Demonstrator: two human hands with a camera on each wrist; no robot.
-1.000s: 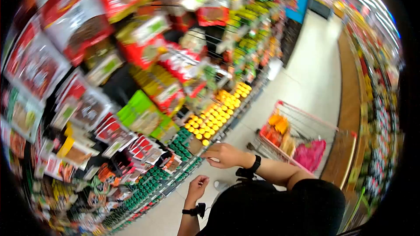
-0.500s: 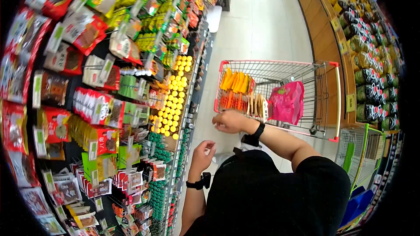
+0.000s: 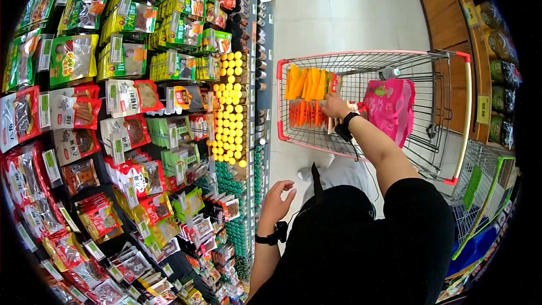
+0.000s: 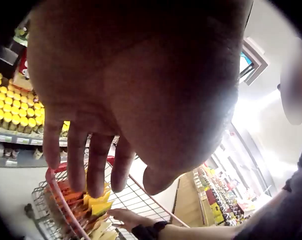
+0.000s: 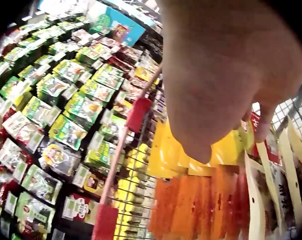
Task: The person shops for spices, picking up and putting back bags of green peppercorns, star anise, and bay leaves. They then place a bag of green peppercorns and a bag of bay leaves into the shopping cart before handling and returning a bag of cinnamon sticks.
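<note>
My right hand reaches down into the red-trimmed shopping cart, over a row of upright packets. Seen from the right wrist, its thumb hangs over yellow packets, and a fingertip is right at the top of the cream-edged packets. Thumb and finger are apart, with nothing seen pinched between them. Orange-red packets stand just below the yellow ones. A large pink bag lies beside the hand. My left hand hangs empty outside the cart, its fingers extended in the left wrist view.
On the left, a shelf rack holds hanging seasoning packets, yellow-capped jars and green-capped bottles. Wooden shelving runs along the right. Behind it stands a second cart with green trim. Pale floor stretches ahead.
The view has turned from the shelf toward the cart. My right hand has moved away from the shelf edge, rightward into the cart over the packets. The left hand stays low and empty.
</note>
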